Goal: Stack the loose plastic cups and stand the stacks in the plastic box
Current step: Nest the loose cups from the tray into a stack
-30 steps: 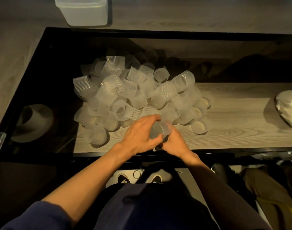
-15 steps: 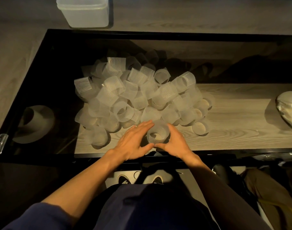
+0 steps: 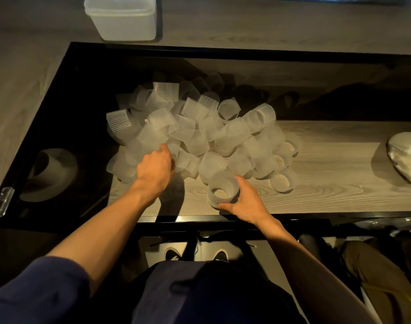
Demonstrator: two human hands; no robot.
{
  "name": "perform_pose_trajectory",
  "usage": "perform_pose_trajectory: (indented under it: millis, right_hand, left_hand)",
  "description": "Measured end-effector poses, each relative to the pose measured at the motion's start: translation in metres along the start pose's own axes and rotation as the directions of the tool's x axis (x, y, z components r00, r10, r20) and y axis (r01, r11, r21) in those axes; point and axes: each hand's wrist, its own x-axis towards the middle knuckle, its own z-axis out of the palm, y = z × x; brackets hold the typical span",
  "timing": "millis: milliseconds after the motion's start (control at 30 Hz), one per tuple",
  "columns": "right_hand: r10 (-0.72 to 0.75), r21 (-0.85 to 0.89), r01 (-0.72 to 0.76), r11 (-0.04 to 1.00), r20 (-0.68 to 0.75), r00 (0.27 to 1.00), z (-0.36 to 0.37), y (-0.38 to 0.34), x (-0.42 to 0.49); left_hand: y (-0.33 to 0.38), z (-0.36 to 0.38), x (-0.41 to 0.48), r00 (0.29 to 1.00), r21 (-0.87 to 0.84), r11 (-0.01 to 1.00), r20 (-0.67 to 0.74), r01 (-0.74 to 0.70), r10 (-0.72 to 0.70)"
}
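Right hand [image 3: 247, 203] grips the upright cup [image 3: 221, 188] at the near edge of the wood desk [image 3: 328, 190]. Its fingers [image 3: 243, 186] wrap the far right side and the thumb sits on the near side, so it is clamped around the wall. The cup stands mouth up, just clear of the heap. It looks like a short nest of several cups, though the ribbing makes a count impossible. My read is that holding it upright and steady keeps the mouth open for the next cup to drop in and stops it tipping. Left hand [image 3: 155, 170] is palm down at the near left of the pile of loose cups [image 3: 200, 134], with its fingers curled down among them. The back of the hand hides the tips, so I cannot tell if they have closed on a cup or are just touching. Likely it is fetching the next cup to nest. The pile is a jumble, most cups on their sides and mouths pointing all ways, straddling the wood and the dark glass part of the desk. The plastic box [image 3: 122, 19] sits at the far edge, well apart from both hands and past the heap, and no stacks can be seen in it. The task looks early, with almost everything left to do. Risk: the thin cups could crush if squeezed, or the heap could slide when one is pulled out. A white bag [image 3: 404, 163] sits far right, not involved.
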Motion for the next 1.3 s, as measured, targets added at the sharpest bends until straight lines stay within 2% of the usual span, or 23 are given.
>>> perform_pose_trajectory:
  millis: [167,267,367,467,533,600,667,767,933,1133,1300]
  right_hand:
    - [0.006,-0.017,-0.006,1.0,0.007,1.0,0.0,0.0,0.001]
    - [0.01,-0.027,-0.01,1.0,0.005,1.0,-0.001,0.0,0.001]
    - [0.014,-0.043,-0.014,0.999,0.014,1.0,-0.002,-0.002,0.002]
    - [0.016,-0.05,-0.015,0.999,0.011,1.0,-0.001,-0.002,0.003]
    - [0.013,-0.055,-0.013,0.998,-0.002,1.0,0.0,-0.002,0.003]
    - [0.011,-0.055,-0.012,0.998,-0.01,1.0,0.0,-0.004,0.002]
    - [0.003,-0.046,-0.003,0.999,-0.01,1.0,0.001,-0.006,0.002]
    - [-0.013,-0.036,0.013,0.999,0.004,1.0,0.001,-0.007,0.002]
    - [-0.009,-0.024,0.009,1.0,-0.002,1.0,-0.001,-0.01,0.0]
    - [-0.006,-0.072,0.007,0.997,0.014,1.0,0.0,-0.009,0.0]
    - [-0.026,-0.084,0.027,0.996,0.013,1.0,0.002,-0.009,0.001]
  left_hand:
    - [0.003,-0.003,0.004,0.999,-0.022,0.999,0.019,0.045,-0.045]
    - [0.007,-0.013,0.002,0.997,-0.064,0.998,-0.068,0.017,-0.021]
    - [0.013,-0.023,-0.002,0.978,-0.161,0.986,-0.208,-0.043,0.009]
    - [0.025,-0.031,-0.009,0.95,-0.289,0.931,-0.281,-0.223,0.14]
    - [0.038,-0.033,-0.015,0.922,-0.294,0.882,-0.241,-0.367,0.303]
    - [0.05,-0.03,-0.022,0.881,-0.231,0.85,-0.131,-0.473,0.455]
    - [0.058,-0.024,-0.027,0.852,-0.132,0.843,-0.018,-0.522,0.524]
    - [0.064,-0.021,-0.031,0.857,0.003,0.861,0.098,-0.509,0.506]
    - [0.078,-0.029,-0.036,0.874,0.201,0.855,0.202,-0.478,0.441]
    - [0.097,-0.031,-0.035,0.867,0.25,0.835,0.24,-0.49,0.437]
    - [0.098,-0.028,-0.028,0.861,0.169,0.86,0.272,-0.482,0.429]
